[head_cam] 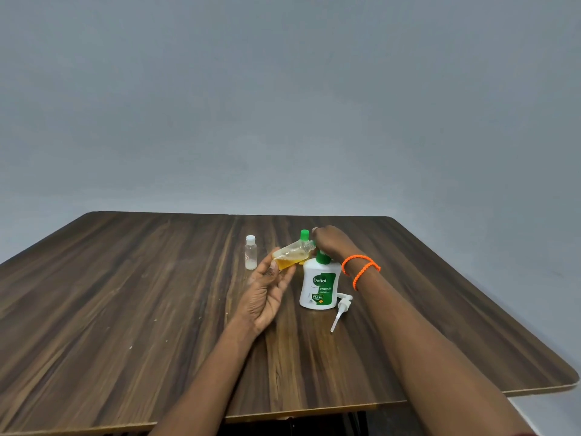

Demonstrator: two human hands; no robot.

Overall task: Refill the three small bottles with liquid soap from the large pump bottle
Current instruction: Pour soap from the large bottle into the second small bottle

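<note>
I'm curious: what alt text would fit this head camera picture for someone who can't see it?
A person's left hand holds a small clear bottle of amber soap tilted, while the right hand works at its neck above a large Dettol bottle. Its removed pump lies beside it on the wooden table, near a white-capped bottle and a green-capped bottle.

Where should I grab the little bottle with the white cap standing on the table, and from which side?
Take the little bottle around its clear body just below the white cap, coming from its left. It stands upright and apart from everything else, with bare table on that side, while the left hand and the tilted soap bottle it holds crowd its right.
</note>
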